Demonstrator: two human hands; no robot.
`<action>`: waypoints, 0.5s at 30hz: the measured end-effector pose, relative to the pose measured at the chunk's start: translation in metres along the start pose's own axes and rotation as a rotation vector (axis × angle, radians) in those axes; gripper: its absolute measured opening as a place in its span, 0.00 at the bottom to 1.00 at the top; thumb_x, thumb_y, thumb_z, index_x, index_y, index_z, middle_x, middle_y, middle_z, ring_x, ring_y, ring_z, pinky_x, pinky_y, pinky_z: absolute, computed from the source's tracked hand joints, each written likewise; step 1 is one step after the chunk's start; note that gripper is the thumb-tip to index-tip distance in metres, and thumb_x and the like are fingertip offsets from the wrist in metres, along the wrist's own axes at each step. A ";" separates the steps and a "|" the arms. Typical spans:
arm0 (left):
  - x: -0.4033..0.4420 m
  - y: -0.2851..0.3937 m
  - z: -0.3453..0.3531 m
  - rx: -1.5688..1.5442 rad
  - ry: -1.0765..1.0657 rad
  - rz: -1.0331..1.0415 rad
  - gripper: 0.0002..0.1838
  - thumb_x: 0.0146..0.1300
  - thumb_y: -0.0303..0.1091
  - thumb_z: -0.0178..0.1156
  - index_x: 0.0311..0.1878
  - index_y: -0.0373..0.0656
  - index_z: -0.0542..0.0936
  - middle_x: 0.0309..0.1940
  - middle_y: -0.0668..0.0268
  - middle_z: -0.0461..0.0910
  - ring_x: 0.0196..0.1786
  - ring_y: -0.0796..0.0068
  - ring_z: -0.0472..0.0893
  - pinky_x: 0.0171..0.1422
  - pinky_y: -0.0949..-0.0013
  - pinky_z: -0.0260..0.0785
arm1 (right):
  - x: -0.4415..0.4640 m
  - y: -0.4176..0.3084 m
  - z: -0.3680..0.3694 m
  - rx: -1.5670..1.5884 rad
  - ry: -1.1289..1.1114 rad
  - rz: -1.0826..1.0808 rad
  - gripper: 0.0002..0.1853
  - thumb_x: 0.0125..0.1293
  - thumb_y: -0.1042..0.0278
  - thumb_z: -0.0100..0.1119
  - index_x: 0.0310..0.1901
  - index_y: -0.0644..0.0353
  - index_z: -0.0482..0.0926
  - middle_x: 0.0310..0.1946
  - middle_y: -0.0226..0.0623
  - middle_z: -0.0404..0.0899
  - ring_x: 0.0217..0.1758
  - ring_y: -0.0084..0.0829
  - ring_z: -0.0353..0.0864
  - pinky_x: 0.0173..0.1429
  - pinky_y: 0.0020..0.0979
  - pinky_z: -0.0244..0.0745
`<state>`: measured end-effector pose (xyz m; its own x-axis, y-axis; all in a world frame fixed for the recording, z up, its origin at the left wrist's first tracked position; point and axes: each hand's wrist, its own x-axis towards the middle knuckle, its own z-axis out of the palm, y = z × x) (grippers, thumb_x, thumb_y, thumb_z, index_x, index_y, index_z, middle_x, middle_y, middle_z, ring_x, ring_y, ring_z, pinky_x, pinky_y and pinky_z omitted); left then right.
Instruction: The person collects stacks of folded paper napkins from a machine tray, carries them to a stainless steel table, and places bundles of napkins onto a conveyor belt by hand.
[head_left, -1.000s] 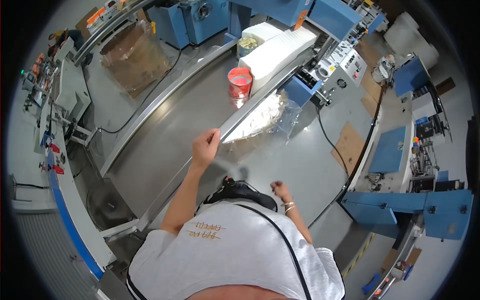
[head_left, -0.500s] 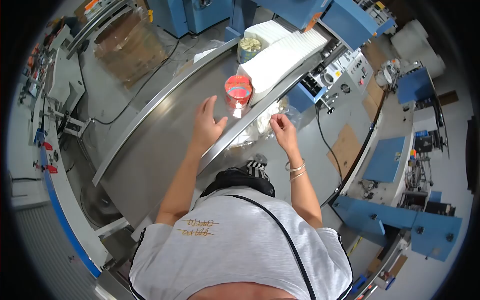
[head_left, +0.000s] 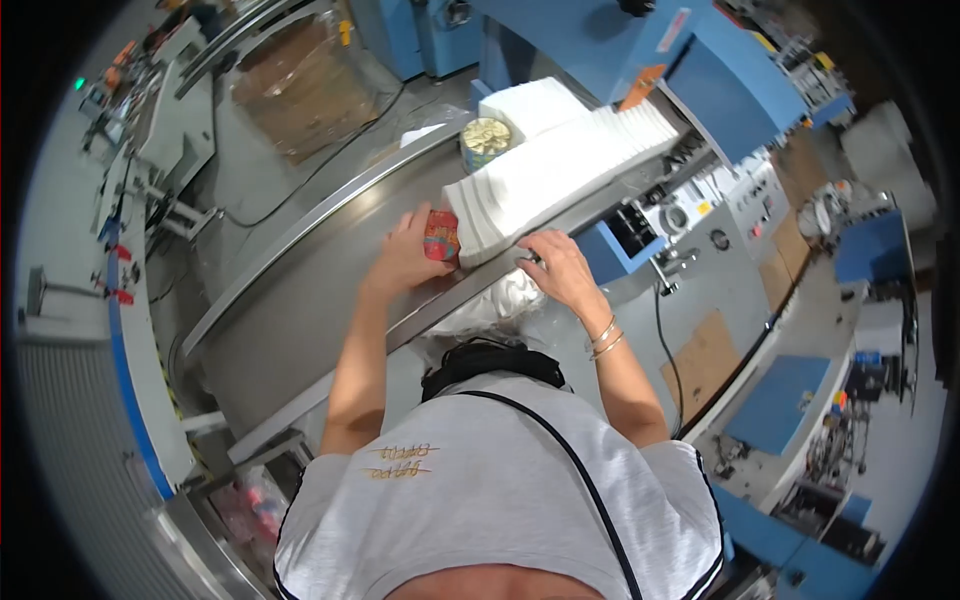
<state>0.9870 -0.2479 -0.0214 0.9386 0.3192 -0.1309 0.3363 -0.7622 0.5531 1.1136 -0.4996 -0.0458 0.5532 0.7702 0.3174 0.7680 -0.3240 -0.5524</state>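
My left hand [head_left: 405,256] is wrapped around a red printed can-like cylinder [head_left: 441,238], which stands on the metal chute table against the front end of a long row of white folded paper sheets [head_left: 560,160]. Part of the cylinder is hidden by my fingers. My right hand [head_left: 563,268] is at the table's near metal rail [head_left: 470,290], its fingers curved and thumb apart, with nothing visible in it. Clear plastic with white material inside [head_left: 495,305] hangs below that rail. Behind the row stands a second cylinder with a crumpled gold top [head_left: 485,142].
Blue machine housings [head_left: 740,80] stand at the far end of the table, with a control panel [head_left: 752,205] to the right. A plastic-covered cardboard box [head_left: 300,90] lies on the floor at the left. Flat cardboard [head_left: 712,362] and a dark cable [head_left: 668,345] are on the right floor.
My left hand has moved onto the red cylinder and taken hold of it. The white row now reaches nearer to me, against the cylinder. My right hand has opened from a pinch near the rail.
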 end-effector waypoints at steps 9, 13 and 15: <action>-0.035 0.020 0.024 0.060 0.246 -0.151 0.55 0.41 0.47 0.75 0.70 0.38 0.57 0.56 0.47 0.69 0.59 0.43 0.71 0.62 0.46 0.65 | 0.016 0.014 0.012 0.073 -0.032 -0.162 0.14 0.54 0.68 0.67 0.43 0.58 0.81 0.42 0.40 0.81 0.49 0.45 0.77 0.54 0.43 0.72; -0.038 0.024 0.027 0.058 0.285 -0.177 0.52 0.41 0.47 0.75 0.67 0.36 0.59 0.55 0.47 0.70 0.58 0.46 0.72 0.61 0.47 0.64 | 0.018 0.001 0.009 0.025 -0.028 -0.171 0.13 0.51 0.71 0.69 0.39 0.62 0.80 0.39 0.42 0.81 0.44 0.47 0.79 0.50 0.42 0.74; -0.037 0.018 0.035 0.076 0.340 -0.153 0.53 0.41 0.49 0.75 0.68 0.36 0.59 0.55 0.47 0.71 0.58 0.45 0.73 0.60 0.49 0.66 | 0.017 -0.006 0.010 0.003 -0.079 -0.122 0.14 0.52 0.71 0.70 0.40 0.62 0.80 0.38 0.43 0.81 0.44 0.47 0.79 0.50 0.41 0.74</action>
<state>0.9610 -0.2938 -0.0355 0.8023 0.5914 0.0807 0.4872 -0.7269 0.4839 1.1148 -0.4790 -0.0452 0.4290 0.8445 0.3207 0.8269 -0.2242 -0.5158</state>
